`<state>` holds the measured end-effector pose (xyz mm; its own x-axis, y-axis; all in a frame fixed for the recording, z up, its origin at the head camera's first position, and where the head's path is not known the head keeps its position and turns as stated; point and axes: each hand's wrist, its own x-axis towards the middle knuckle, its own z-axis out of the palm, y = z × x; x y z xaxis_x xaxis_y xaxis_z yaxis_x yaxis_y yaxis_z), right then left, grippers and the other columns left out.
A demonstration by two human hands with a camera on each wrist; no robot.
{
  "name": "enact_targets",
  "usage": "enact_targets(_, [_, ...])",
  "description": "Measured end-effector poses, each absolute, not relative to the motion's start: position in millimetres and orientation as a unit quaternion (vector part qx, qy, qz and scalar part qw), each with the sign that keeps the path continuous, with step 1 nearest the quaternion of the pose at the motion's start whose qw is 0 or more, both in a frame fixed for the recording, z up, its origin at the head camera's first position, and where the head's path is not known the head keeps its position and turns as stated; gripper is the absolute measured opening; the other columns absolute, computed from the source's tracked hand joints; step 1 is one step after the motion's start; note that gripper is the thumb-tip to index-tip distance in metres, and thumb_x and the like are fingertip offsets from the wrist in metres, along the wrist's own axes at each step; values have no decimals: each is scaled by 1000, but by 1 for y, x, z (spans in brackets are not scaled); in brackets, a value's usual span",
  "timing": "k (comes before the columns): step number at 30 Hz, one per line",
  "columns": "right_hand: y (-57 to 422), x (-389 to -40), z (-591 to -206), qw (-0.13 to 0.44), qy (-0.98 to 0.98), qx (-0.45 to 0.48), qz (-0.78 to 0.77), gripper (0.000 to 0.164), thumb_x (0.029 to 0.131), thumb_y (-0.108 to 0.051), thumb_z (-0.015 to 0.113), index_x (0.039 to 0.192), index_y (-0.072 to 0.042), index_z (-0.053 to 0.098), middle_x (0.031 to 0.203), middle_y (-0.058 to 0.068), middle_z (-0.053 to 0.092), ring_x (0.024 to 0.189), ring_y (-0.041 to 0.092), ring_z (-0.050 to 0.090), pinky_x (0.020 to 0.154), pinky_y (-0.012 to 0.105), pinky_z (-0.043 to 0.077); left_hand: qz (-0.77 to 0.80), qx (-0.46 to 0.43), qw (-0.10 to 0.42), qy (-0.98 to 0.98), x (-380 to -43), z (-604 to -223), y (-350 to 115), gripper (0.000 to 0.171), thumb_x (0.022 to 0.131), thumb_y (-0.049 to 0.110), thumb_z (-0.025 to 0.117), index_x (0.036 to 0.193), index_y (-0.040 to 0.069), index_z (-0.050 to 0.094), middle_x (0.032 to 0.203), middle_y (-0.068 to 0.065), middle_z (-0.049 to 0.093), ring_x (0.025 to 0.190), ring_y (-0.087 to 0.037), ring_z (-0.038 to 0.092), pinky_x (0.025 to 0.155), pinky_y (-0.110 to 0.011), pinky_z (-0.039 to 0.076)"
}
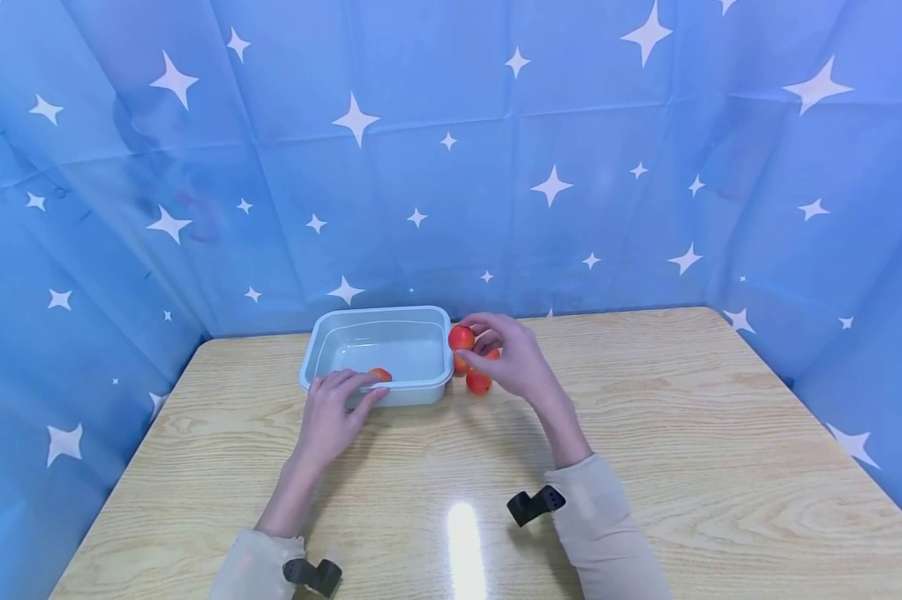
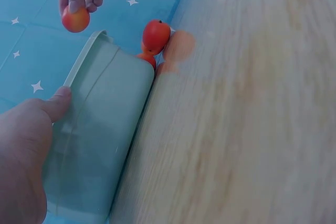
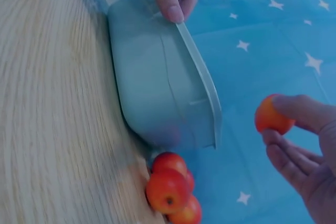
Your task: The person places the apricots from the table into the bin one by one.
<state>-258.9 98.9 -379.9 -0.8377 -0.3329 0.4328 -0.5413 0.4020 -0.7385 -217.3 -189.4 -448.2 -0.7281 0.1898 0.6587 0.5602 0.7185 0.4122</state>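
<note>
Nearest you, your pale long fabric sleeves [image 1: 608, 529] each carry a small black device [image 1: 537, 505] and lie over the light wood-grained worktop [image 1: 706, 433]. Ahead of them, your left hand [image 1: 333, 412] pinches the near rim of a pale blue, rectangular plastic box [image 1: 418, 396], thumb outside the wall and fingers over the edge. Just inside that wall, by your left fingertips, you have one red-orange round fruit [image 1: 380, 375] in the box. Past the box's right end, a cluster of small, round, red-orange apples [image 1: 478, 382] sits on the worktop, bunched together close against the box. Your right hand [image 1: 517, 354] is above them, pinching a single round, red-and-orange apple [image 1: 462, 337] between thumb and fingers; it is above rim level, beside the right end. Behind everything hangs a blue fabric curtain [image 1: 451, 200] printed with white four-pointed stars.
</note>
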Motion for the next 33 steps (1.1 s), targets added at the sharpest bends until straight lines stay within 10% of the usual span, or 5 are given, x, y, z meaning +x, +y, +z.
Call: enact_targets(33, [45, -259, -403, 91, -826, 309, 463, 37, 86, -8, 81, 120, -7, 67, 111, 9, 68, 84, 16, 70, 75, 29, 57, -299, -195, 276, -892, -216, -446, -189, 26, 89, 26, 80, 107, 8, 78, 96, -6, 75, 98, -28, 67, 89, -46, 38])
